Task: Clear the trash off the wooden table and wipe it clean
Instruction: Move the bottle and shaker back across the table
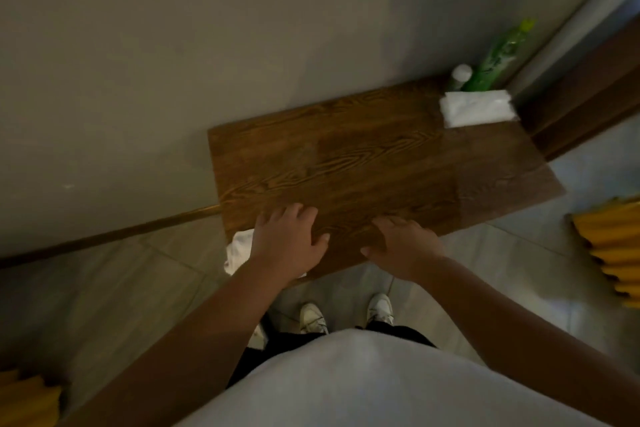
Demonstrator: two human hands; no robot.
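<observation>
A dark wooden table [363, 163] with strong grain stands against a grey wall. My left hand [287, 243] lies flat on its near edge, fingers spread, holding nothing. My right hand [401, 246] rests on the near edge too, fingers apart and empty. A white cloth or crumpled paper [239, 250] shows just left of my left hand, at or below the table's near left corner, partly hidden by the wrist. A white pack of tissues [478, 107] lies at the far right corner.
A green spray bottle [498, 59] and a small white-capped bottle [459, 76] stand at the far right corner by the wall. Yellow ribbed objects [609, 246] sit on the tiled floor to the right and at bottom left [24, 399]. A dark wooden frame [588, 90] runs behind the table's right end.
</observation>
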